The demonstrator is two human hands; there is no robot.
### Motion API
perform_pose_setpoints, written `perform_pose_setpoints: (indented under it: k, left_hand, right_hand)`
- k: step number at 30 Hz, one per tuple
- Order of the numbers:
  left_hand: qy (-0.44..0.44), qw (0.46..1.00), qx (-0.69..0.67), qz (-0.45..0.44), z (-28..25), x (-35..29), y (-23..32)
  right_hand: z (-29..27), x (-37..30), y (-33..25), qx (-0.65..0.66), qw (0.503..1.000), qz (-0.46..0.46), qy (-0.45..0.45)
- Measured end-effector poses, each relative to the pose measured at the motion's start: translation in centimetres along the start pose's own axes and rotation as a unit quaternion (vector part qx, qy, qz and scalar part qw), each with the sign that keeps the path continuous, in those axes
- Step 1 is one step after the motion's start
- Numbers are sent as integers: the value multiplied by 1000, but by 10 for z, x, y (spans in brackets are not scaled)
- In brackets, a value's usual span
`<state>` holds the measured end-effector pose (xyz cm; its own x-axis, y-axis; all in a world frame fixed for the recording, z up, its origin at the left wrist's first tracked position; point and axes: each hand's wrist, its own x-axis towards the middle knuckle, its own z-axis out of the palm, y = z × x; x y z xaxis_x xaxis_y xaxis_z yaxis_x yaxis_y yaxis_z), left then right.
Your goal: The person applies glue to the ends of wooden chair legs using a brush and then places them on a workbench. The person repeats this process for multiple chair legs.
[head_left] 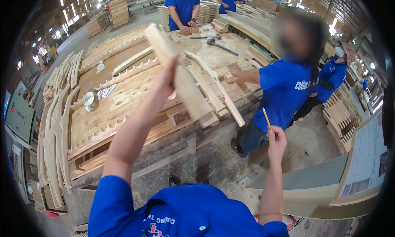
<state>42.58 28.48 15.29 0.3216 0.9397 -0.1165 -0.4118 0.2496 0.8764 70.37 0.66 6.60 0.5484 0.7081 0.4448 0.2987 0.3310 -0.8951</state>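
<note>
One-handed hold on a long board: it could swing or slip.
Hands apart: left hand (168,74) clasps the pale wooden board (188,86), slanting over the table (88,123); right hand (277,139) pinches a yellow pencil-like stick (267,117). With a single grip, the board might pivot into the curved wooden rail (215,77) just to its right, or the co-worker's arm (249,75) beyond. Count: one board held, one stick, two hammers (222,47) beyond the left hand, one cup (92,99) left of it, at least four co-workers.
</note>
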Motion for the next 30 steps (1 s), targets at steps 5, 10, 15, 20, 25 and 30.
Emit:
perform_pose_setpoints:
  k: [5, 10, 15, 20, 25, 30]
  left_hand:
    - [65, 997, -18, -45, 99, 108, -72]
    - [184, 978, -87, -53, 96, 175, -139]
    - [349, 903, 154, -198, 80, 206, -179]
    - [341, 913, 145, -171, 44, 228, -202]
    - [394, 873, 200, -205, 56, 232, -208]
    - [409, 828, 359, -133, 61, 232, -176]
  right_hand:
    - [-67, -52, 4, -61, 987, 72, 128]
    - [-110, -105, -2, -136, 962, 100, 213]
    - [-125, -167, -15, -209, 913, 152, 316]
    - [-122, -201, -4, -153, 897, 149, 388]
    - [-103, -191, -6, -139, 900, 146, 386]
    - [-102, -165, 6, -126, 914, 124, 366]
